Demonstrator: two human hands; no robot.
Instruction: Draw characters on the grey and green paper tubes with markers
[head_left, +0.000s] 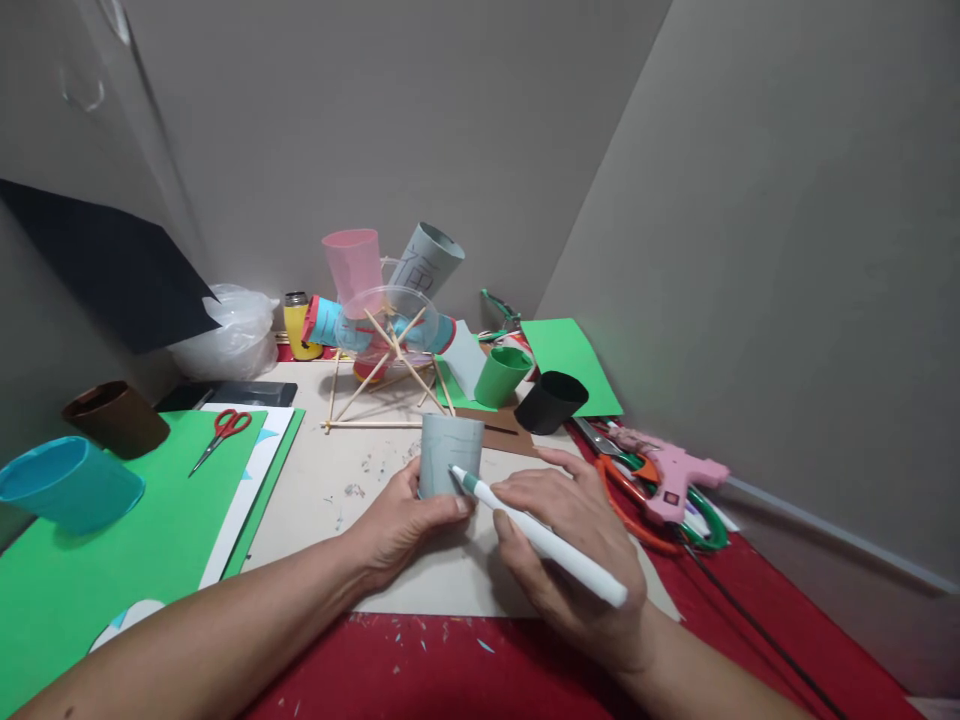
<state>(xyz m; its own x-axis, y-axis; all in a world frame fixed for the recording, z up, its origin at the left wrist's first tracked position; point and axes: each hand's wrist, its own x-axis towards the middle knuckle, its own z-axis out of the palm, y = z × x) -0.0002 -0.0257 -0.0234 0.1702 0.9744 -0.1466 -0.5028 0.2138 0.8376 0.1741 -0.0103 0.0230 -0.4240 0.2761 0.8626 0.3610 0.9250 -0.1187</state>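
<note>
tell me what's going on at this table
A person's left hand steadies a grey cup standing on the beige board, while the right hand holds a white marker with its tip at the cup's side. Behind stands a stick wheel carrying cups. Red scissors lie on green paper at left, a pink glue gun at right.

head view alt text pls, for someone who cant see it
A left hand steadies a grey cup on a board while the right hand holds a marker with its tip at the cup's side. Behind stands a stick wheel carrying coloured cups; green paper lies left, a pink glue gun right.
</note>
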